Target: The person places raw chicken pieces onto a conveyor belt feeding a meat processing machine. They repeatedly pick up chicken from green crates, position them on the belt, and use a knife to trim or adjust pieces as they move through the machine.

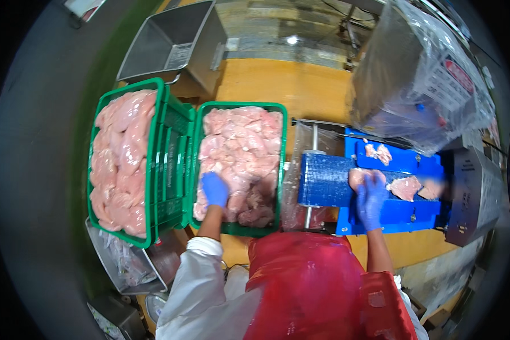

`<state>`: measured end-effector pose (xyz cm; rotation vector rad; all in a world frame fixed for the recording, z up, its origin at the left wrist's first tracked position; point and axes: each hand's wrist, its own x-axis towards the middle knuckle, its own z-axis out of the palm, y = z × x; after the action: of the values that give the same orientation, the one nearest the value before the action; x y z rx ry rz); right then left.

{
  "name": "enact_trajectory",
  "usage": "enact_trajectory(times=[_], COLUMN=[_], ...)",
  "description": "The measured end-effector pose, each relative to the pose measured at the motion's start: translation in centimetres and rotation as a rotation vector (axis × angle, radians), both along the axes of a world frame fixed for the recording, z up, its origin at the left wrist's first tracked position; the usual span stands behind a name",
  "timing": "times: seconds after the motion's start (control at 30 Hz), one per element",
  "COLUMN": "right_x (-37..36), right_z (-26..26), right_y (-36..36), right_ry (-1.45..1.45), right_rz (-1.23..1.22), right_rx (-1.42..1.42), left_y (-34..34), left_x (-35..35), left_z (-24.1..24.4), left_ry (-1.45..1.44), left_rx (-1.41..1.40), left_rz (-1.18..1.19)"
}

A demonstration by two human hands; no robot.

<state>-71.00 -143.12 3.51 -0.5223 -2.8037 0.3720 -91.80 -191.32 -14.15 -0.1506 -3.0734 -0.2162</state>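
My left hand (214,189), in a blue glove, reaches into a green plastic crate (283,140) full of raw chicken pieces (242,148). Its fingertips are hidden, so its hold cannot be told. My right hand (370,199), also gloved in blue, rests on a raw chicken piece (357,177) on the blue conveyor belt (325,180). Whether the fingers grip the piece is unclear. Two flattened chicken pieces (404,188) lie farther right on the belt, the last one blurred. Small chicken scraps (382,154) sit on the blue plate beside the belt.
Another green crate (153,170) of chicken stands raised at the left. Behind it is a steel bin (170,46). A plastic-covered machine (412,85) fills the upper right, and a steel housing (471,195) stands at the belt's right end. A lower-left bin (157,270) holds plastic bags.
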Motion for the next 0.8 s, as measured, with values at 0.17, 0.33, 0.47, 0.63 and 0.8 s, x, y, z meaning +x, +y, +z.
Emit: enact_trajectory(times=[0.17,0.33,0.47,0.63,0.8], right_x=[0.3,1.3,2.0,5.4,4.9], right_z=[0.0,1.9,3.7,-2.4,-2.4], right_y=[-3.8,-2.4,0.4,7.0,8.0], right_ry=[-0.31,-0.272,0.008,0.035,-0.055], right_rz=[0.057,0.285,0.02,-0.26,-0.281], right_rx=[0.094,-0.005,-0.021,-0.059,0.155], left_y=[-1.4,-0.6,-4.9,-2.9,6.9], left_x=[0.9,-1.0,-1.3,-0.4,4.3], left_z=[0.1,1.0,-3.6,-2.3,4.9], left_ry=[-0.35,-0.405,-0.341,-0.626,-0.942], left_rx=[-0.291,-0.009,0.452,1.51,1.754], left_rz=[0.045,0.1,0.184,0.497,0.075])
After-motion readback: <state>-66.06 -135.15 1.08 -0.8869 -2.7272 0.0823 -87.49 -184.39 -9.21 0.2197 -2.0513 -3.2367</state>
